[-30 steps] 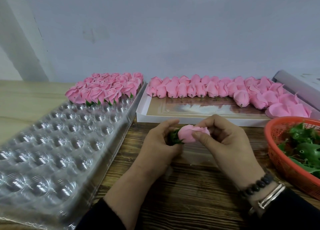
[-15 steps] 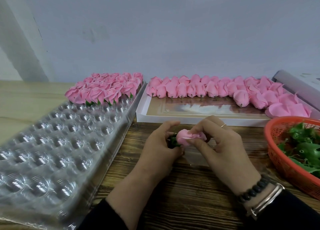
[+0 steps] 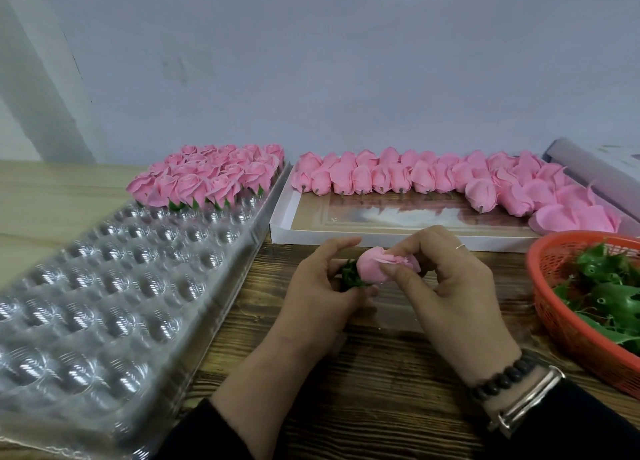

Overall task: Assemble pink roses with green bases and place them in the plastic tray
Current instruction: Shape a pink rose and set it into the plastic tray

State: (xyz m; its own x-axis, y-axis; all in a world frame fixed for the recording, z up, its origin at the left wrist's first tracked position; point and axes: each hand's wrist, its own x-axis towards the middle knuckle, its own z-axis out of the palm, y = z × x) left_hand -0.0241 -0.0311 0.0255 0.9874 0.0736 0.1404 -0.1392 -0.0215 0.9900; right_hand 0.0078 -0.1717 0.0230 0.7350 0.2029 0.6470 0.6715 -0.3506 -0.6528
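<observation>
A pink rose (image 3: 372,265) with a green base (image 3: 350,274) on its left end lies sideways between both hands over the wooden table. My left hand (image 3: 320,293) pinches the green base end. My right hand (image 3: 450,286) holds the petals, thumb and fingers pressed on the bud. The clear plastic tray (image 3: 104,286) stretches along the left; its far end holds several finished roses (image 3: 207,175) with green bases, and the near cups hold nothing.
A white flat box (image 3: 398,234) behind my hands carries a row of pink rose heads (image 3: 415,177) without bases. An orange basket (image 3: 571,321) of green bases (image 3: 606,286) stands at the right. A grey roll (image 3: 588,168) lies at the far right.
My right hand's fingers have shifted over the petals and the rose has turned slightly between the hands. Both hands stay in the same spot.
</observation>
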